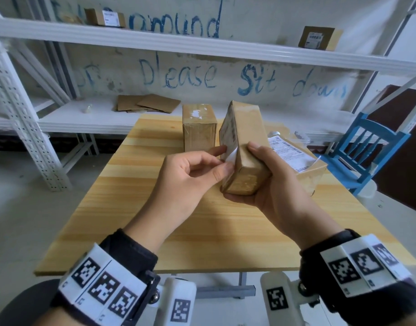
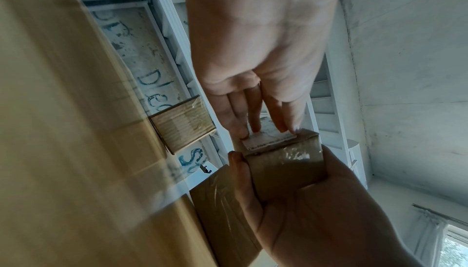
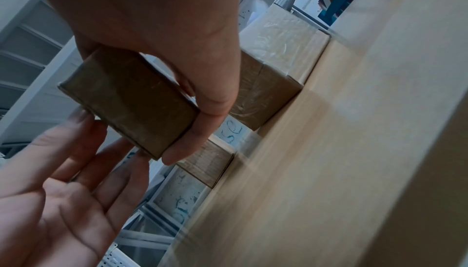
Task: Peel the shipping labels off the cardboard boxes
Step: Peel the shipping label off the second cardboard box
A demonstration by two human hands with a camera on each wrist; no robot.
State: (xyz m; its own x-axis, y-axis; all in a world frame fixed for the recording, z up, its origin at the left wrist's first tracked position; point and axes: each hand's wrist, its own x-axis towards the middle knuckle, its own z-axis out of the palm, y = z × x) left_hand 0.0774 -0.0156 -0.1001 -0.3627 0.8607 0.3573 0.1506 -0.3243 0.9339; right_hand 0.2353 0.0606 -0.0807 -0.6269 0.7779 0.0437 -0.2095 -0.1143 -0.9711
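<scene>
My right hand grips a small cardboard box, tilted up on edge above the wooden table. A white shipping label on the box's left face has its near corner lifted. My left hand pinches that corner between thumb and forefinger. In the left wrist view my left fingers lie along the label while the right hand holds the box from below. The right wrist view shows the box in the right hand; the label is hidden there.
Two more boxes stand on the table: one behind with torn label scraps, one at right with a full label. Flattened cardboard lies on the low shelf. Labelled boxes sit on the upper shelf. A blue chair stands at right.
</scene>
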